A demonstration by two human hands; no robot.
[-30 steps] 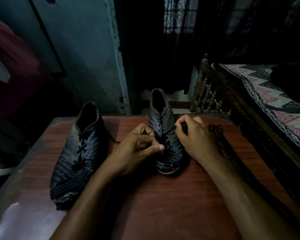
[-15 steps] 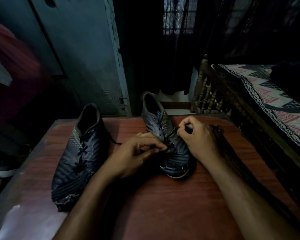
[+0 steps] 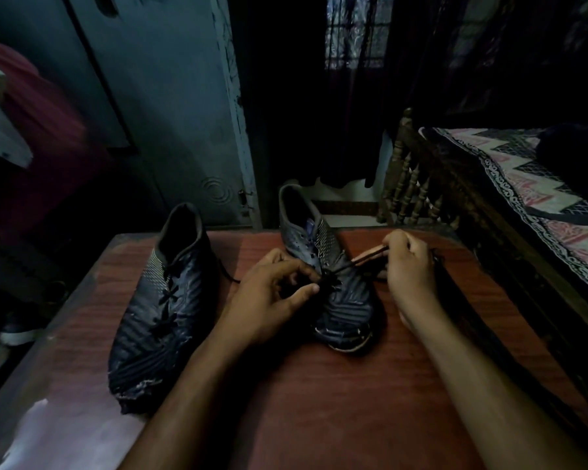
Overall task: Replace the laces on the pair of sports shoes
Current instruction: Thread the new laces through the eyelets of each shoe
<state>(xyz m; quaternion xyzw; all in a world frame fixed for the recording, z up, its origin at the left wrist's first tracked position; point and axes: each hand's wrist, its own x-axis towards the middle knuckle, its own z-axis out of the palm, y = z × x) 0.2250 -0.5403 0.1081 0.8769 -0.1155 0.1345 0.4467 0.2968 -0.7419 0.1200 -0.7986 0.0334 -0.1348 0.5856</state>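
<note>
While the right hand [image 3: 408, 266] pinches a dark lace [image 3: 357, 261] and draws it out sideways, the left hand [image 3: 272, 293] grips the lacing of the right-side shoe [image 3: 333, 293], steadying it on the table [image 3: 319, 401]. This looks like unthreading; next the lace must clear another eyelet. Beside the left forearm, the other shoe [image 3: 163, 307] lies laced, untouched.

Dim, murky room; faint window backlight, wide-angle warp.
</note>
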